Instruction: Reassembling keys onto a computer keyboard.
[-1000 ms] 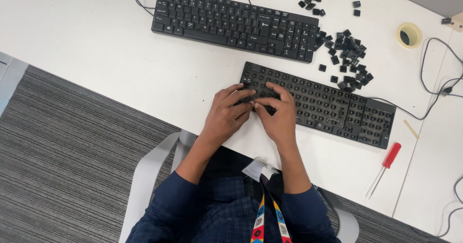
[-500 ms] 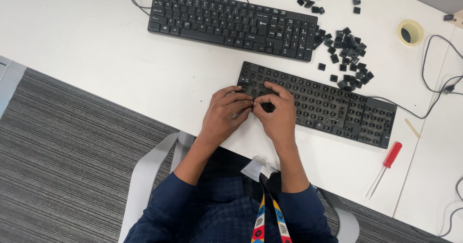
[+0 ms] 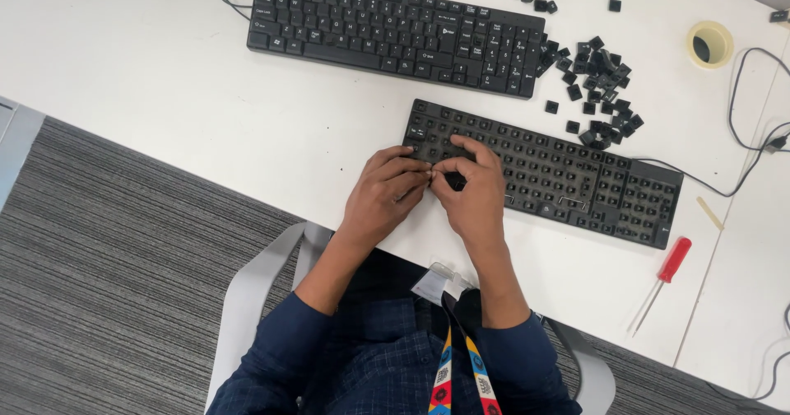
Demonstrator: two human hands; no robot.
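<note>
Nearest the camera, 2 dark blue sleeves and a multicoloured lanyard [image 3: 448, 374] with a clear badge holder lie over the lap, with the grey chair [image 3: 247, 296] arms showing either side above striped grey carpet. Both forearms reach over the near edge of the white desk [image 3: 148, 86]. The left hand [image 3: 383, 197] and right hand [image 3: 469, 193] meet at the left end of a stripped black keyboard [image 3: 559, 172], whose keycaps are off so the bare switch sockets show. Fingertips of both hands pinch together around a small black keycap [image 3: 453, 181] just at the keyboard's near-left corner; the left fingers are curled, the right hand arched over the frame. Whether the cap is seated or lifted I cannot tell.

To the right, near the desk's front edge, lies a red-handled screwdriver [image 3: 662, 275], well apart from the hands, with bare desk between. Beyond the stripped keyboard, a loose pile of black keycaps [image 3: 601, 69] spreads on the desktop, held in no container. Left of it sits a complete black keyboard [image 3: 395, 32] with its cable running off the top. Far right stands a roll of tape [image 3: 709, 44] beside black cables. The desk left of the hands is open.
</note>
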